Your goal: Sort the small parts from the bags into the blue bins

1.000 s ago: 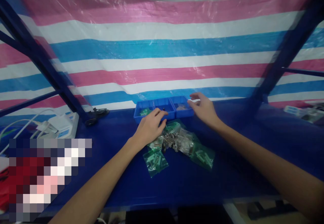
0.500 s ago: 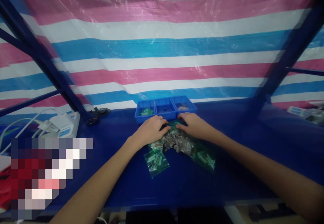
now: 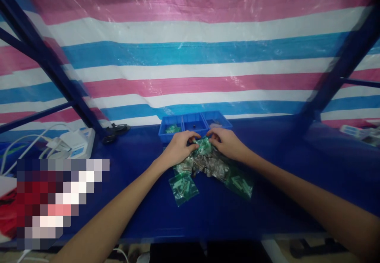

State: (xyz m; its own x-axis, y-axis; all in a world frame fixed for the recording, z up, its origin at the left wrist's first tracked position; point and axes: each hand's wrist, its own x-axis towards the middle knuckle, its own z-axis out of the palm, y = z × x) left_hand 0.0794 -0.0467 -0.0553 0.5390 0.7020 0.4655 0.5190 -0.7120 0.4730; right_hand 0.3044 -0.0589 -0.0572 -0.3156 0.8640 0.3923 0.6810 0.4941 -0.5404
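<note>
Between my two hands a small green-tinted plastic bag [image 3: 204, 145] is held up by its sides. My left hand [image 3: 179, 147] pinches its left edge, and my right hand [image 3: 227, 142] grips the right edge with bent fingers. Just below lies a heap of clear bags with small grey metal parts [image 3: 209, 166]. Nearer to me a green bag with pale strip-like pieces [image 3: 183, 189] lies flat at the left, and a similar green bag [image 3: 240, 184] at the right. Beyond my fingers stands a blue three-compartment tray [image 3: 192, 124]; its left compartment holds green bags [image 3: 172, 129].
White chargers and cables [image 3: 67, 144] lie at the left of the blue table [image 3: 142, 211], with a black cable [image 3: 118, 128] behind. Blue frame posts [image 3: 53, 69] rise on both sides. A striped sheet [image 3: 190, 53] hangs at the back. Grey items [image 3: 360, 134] sit far right.
The green bag has come up from the heap and shows more plainly between my hands. My fingers have drawn in around its edges.
</note>
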